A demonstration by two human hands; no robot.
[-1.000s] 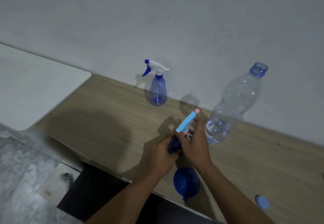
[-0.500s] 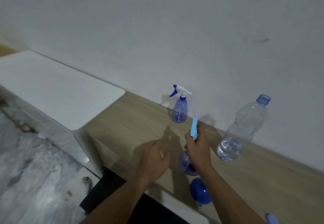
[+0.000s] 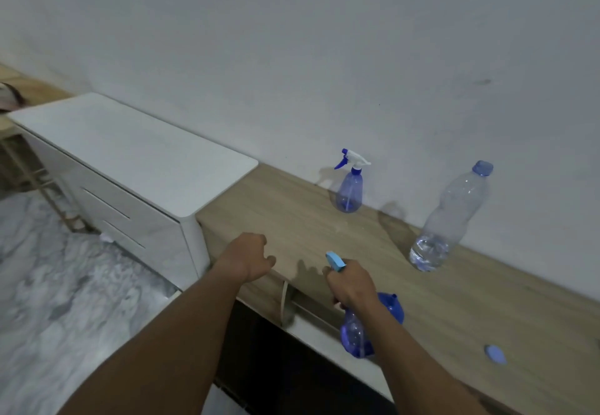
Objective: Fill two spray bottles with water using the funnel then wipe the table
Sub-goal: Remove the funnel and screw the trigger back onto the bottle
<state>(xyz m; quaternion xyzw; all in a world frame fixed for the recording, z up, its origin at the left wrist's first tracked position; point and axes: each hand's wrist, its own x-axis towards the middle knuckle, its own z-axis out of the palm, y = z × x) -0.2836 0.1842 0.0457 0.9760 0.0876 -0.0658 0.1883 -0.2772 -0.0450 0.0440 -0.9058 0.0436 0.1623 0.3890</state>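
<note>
The right hand (image 3: 352, 288), low and right of centre, grips a spray bottle (image 3: 355, 336) around its neck, just under the pale blue trigger head. The bottle's tinted blue body hangs tilted below the wrist, over the front edge of the table (image 3: 454, 317). The left hand (image 3: 248, 257), left of centre, hovers at the table's near left corner with fingers loosely curled and nothing in them. The blue funnel (image 3: 394, 309) lies on the table just behind the right wrist, in neither bottle.

The second spray bottle (image 3: 349, 192) stands upright against the wall in the upper middle, its white and blue head fitted. To the right, a clear water bottle (image 3: 448, 219) stands with only a little water in its base. A blue cap (image 3: 495, 354) lies apart at the lower right.

With both spray heads on and the water bottle nearly drained, filling looks done or close to it, though neither water level can be read through the tinted plastic. Wiping remains, and no cloth is in view.
</note>
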